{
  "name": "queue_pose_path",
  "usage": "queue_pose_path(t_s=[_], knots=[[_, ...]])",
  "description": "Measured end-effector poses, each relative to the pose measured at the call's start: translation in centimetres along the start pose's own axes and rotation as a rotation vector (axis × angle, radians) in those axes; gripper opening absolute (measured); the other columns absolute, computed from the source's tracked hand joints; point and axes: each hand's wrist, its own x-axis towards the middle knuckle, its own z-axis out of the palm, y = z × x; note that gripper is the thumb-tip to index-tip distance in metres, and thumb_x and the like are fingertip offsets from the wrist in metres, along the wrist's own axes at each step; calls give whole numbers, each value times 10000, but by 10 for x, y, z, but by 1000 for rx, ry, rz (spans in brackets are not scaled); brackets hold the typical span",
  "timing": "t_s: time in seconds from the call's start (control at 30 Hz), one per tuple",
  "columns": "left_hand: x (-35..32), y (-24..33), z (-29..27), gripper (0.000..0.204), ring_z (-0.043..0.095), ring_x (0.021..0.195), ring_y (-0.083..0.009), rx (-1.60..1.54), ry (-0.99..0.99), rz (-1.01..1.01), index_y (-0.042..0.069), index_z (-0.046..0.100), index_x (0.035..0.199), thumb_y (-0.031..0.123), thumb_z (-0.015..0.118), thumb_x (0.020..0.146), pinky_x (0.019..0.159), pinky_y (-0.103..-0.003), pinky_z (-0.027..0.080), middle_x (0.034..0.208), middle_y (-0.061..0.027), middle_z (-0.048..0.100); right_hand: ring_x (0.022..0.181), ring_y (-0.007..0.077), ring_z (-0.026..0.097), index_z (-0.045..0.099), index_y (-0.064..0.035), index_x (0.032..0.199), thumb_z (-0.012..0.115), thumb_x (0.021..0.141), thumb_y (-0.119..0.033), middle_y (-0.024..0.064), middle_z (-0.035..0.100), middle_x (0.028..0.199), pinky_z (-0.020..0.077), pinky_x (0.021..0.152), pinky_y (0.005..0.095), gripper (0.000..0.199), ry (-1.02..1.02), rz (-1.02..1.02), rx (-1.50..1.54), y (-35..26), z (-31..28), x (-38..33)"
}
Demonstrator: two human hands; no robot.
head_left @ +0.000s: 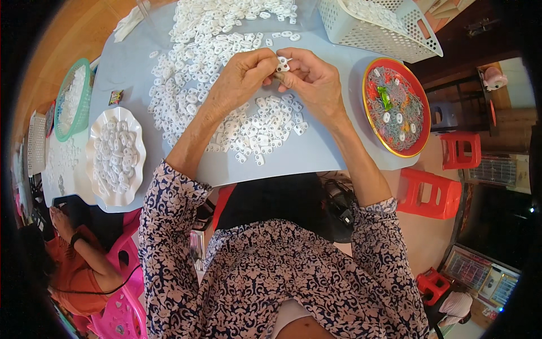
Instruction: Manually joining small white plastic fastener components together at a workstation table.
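Note:
At the table's middle, my left hand [247, 76] and my right hand [316, 82] meet with pinched fingers. Between their fingertips is a small white plastic piece [283, 66] with dark round holes. Loose white two-holed pieces [265, 133] lie spread under and around my hands, the heap running up to the far edge. On the right, a red round tray [424, 110] with a gold rim holds many thin grey parts, a few white pieces and a green wrapper [384, 97]. A white scalloped dish [117, 198] full of white pieces stands to the left.
A white perforated basket [361, 42] of white pieces stands at the far right. On the left are a small wrapped packet [116, 97] and a green basket [64, 130]. A person in orange [84, 277] sits at lower left on a pink chair. Red stools [432, 192] stand right.

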Motion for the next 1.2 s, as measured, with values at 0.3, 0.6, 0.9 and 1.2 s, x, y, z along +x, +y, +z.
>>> queue_pose_path(t_s=[0.3, 0.6, 0.9, 1.2], knots=[[0, -3, 7, 229, 476, 639, -59, -70, 42, 15, 1, 566, 785, 154, 470, 925, 595, -211, 414, 676, 14, 522, 617, 57, 578, 614, -20, 1017, 692, 759, -23, 14, 608, 732, 486, 555, 199, 270, 65, -126, -164, 11, 1, 2], [-2, -2, 12, 257, 454, 617, -76, 8, 48, 42, 3, 562, 788, 189, 455, 929, 555, -231, 380, 641, 5, 492, 602, 85, 606, 601, -13, 959, 685, 780, -50, 39, 620, 686, 499, 548, 222, 201, 99, -180, -270, 10, 1, 1], [-1, -5, 12, 259, 456, 596, -92, 29, 16, 57, 2, 565, 778, 185, 448, 920, 551, -247, 384, 620, -19, 498, 582, 114, 643, 587, -8, 909, 672, 803, -61, 55, 641, 674, 515, 523, 231, 146, 94, -218, -372, -1, 3, -1], [-2, 1, 13, 268, 459, 601, -91, 39, 12, 12, 10, 560, 764, 199, 443, 914, 562, -242, 391, 634, -16, 505, 568, 113, 640, 595, 3, 888, 685, 794, -49, 62, 640, 683, 506, 496, 222, 140, 69, -255, -372, -1, -1, 0]])
